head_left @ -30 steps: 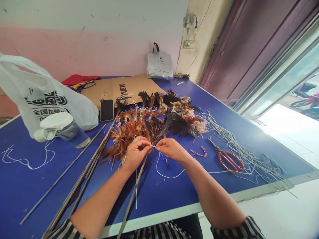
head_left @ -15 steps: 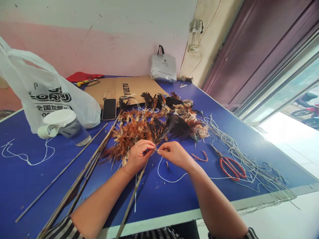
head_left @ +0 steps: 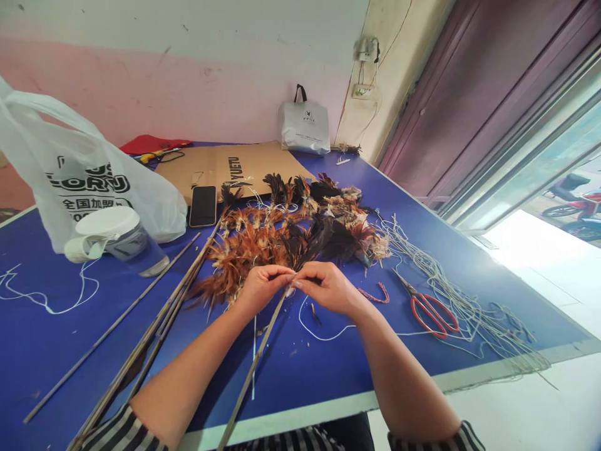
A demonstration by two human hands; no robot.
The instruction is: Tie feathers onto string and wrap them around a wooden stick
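My left hand (head_left: 260,288) and my right hand (head_left: 323,285) meet at the middle of the blue table (head_left: 328,357), both pinched shut on the upper end of a thin bamboo stick (head_left: 251,369) where brown and black feathers (head_left: 282,241) are bound to it. A white string (head_left: 323,332) trails from under my right hand across the table. The stick slants down toward my body. My fingertips touch each other over the binding point.
Loose sticks (head_left: 141,338) lie to the left. Red-handled scissors (head_left: 429,307) and a heap of cut strings (head_left: 460,300) lie to the right. A phone (head_left: 203,205), cardboard (head_left: 244,166), a lidded jar (head_left: 124,238), a white plastic bag (head_left: 79,181) and a grey tote bag (head_left: 304,125) sit further back.
My two hands have closed together at the stick's top, right fingers now touching the left. The view shifted slightly; the other things on the table stayed put.
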